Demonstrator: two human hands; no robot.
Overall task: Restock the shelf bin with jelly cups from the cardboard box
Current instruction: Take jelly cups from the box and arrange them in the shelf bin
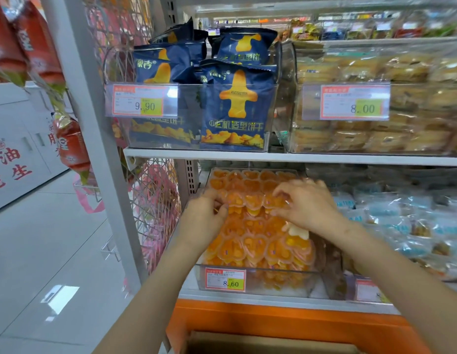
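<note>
A clear shelf bin [255, 278] on the lower shelf is heaped with orange jelly cups [250, 241] in heart-shaped tubs. Both my hands are inside the bin, on top of the pile. My left hand [205, 209] pinches jelly cups at the left side of the heap. My right hand [302, 203] rests curled on cups at the right, fingertips gripping one. A strip of the cardboard box [268, 344] shows at the bottom edge, below the orange shelf base.
The shelf above holds a bin of dark blue biscuit bags [235, 103] and a bin of wrapped pastries [375, 103]. Blue wrapped snacks [406, 226] lie right of the jelly bin. A grey upright [94, 129] with wire racks stands left; tiled floor beyond.
</note>
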